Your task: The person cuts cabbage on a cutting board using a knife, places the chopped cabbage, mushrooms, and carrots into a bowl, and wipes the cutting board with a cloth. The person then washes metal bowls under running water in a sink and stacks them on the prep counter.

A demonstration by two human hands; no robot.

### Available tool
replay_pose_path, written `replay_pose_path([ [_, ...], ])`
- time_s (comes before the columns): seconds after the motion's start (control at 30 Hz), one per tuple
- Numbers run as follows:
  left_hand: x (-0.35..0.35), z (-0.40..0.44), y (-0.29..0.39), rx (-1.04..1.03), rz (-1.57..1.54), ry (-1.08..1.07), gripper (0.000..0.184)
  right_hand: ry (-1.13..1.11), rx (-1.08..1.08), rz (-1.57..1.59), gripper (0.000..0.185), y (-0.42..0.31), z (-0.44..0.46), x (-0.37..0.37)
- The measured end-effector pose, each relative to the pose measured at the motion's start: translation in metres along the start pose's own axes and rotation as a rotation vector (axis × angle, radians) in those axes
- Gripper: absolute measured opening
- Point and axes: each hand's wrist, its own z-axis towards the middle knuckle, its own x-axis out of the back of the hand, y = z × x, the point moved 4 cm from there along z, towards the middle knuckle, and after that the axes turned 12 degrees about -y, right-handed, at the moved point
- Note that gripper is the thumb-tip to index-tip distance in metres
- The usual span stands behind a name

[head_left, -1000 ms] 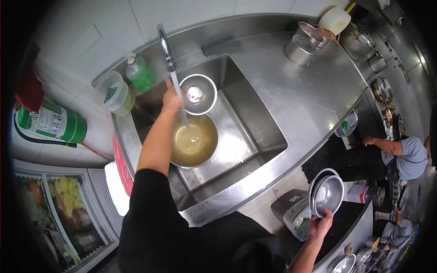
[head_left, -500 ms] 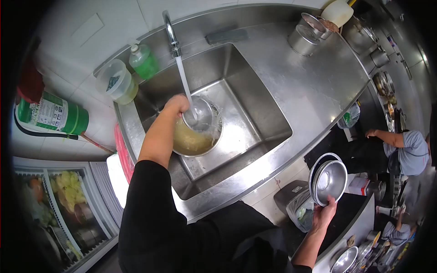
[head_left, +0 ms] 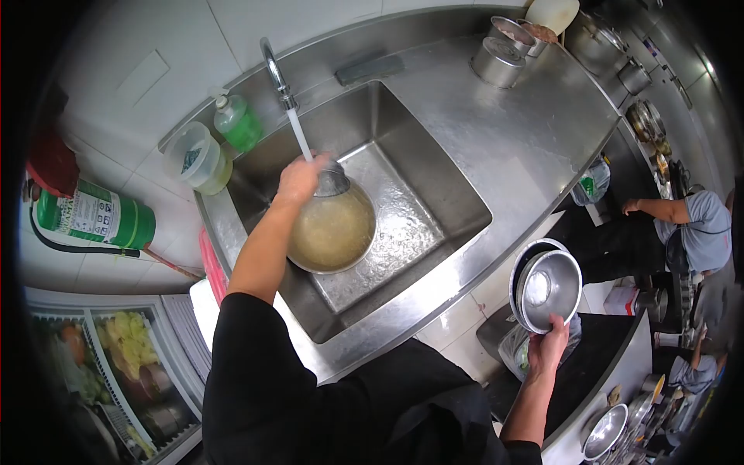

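My left hand [head_left: 301, 180] grips a small metal bowl [head_left: 333, 180] under the stream from the faucet [head_left: 277, 74]. That bowl is tilted over a larger bowl [head_left: 332, 232] of cloudy yellowish water, which rests in the steel sink [head_left: 422, 163]. Its inside is mostly hidden. Off to the right, beyond the sink's edge, my right hand [head_left: 548, 345] holds a stack of metal bowls [head_left: 549, 288] by the rim, their openings turned toward the camera.
Green soap bottle [head_left: 238, 124] and plastic tub [head_left: 198, 159] stand left of the faucet. Metal tins [head_left: 498, 62] sit at the counter's back right. A bin [head_left: 511, 349] is below the bowl stack. A co-worker [head_left: 701, 232] stands at right; an open fridge [head_left: 116, 372] is lower left.
My left hand has brought the small bowl from behind the larger one to over it and tipped it. Water now spreads on the sink floor. My right hand still holds the stack.
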Motion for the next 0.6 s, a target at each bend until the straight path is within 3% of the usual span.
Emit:
replay_pose_path([
  [0.17, -0.005, -0.013, -0.008, 0.025, -0.038, -0.069, 0.054, -0.052, -0.057, -0.037, 0.037, 0.007, 0.006, -0.008],
  [0.27, 0.003, -0.029, 0.007, -0.101, -0.119, 0.015, 0.059, -0.122, -0.080, -0.108, 0.040, 0.008, 0.009, -0.017],
  [0.37, 0.017, -0.049, 0.031, -0.217, -0.114, 0.167, 0.062, -0.212, 0.174, -0.179, 0.039, 0.014, 0.017, -0.040],
  [0.57, 0.002, -0.075, 0.088, -0.127, -0.954, 0.237, 0.050, -0.555, 0.381, -0.754, 0.038, 0.006, 0.021, -0.127],
  [0.6, 0.017, -0.086, 0.110, 0.028, -1.107, 0.070, 0.048, -0.638, 0.413, -0.712, 0.039, 0.009, 0.022, -0.148],
])
